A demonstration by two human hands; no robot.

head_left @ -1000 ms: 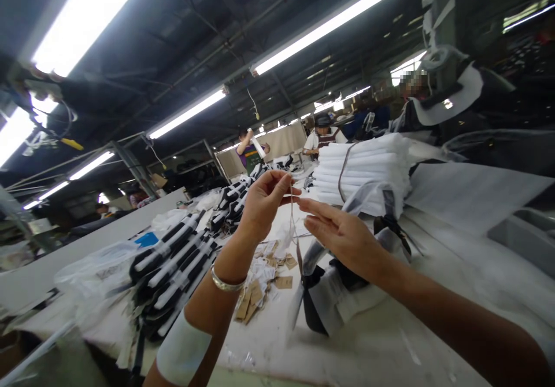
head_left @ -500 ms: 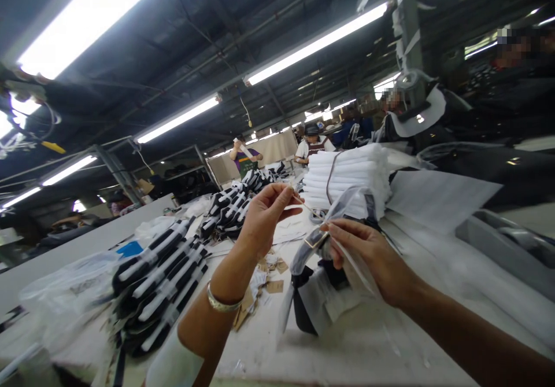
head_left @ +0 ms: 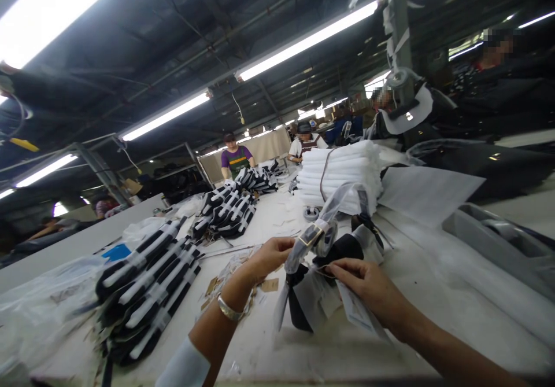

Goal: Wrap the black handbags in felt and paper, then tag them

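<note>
A black bag (head_left: 300,305) with white wrapping stands on the table, its plastic-wrapped strap (head_left: 332,205) looping upward with a gold buckle (head_left: 311,235). My left hand (head_left: 269,258) is at the left side of the strap, below the buckle, fingers pressed together; what they hold is hidden. My right hand (head_left: 368,286) pinches a thin string (head_left: 319,268) in front of the bag. A pale tag (head_left: 356,308) hangs below its fingers.
Stacked black pieces with white wrapping (head_left: 150,291) lie left, with another pile (head_left: 228,207) behind. Paper tags (head_left: 269,285) lie near my left hand. A tied white stack (head_left: 338,173) stands behind the bag. Two people (head_left: 236,158) are across the table (head_left: 260,346).
Both hands have moved down from above the buckle to the bag's top. The pale tag now shows under my right hand. The person in purple has lowered their arms.
</note>
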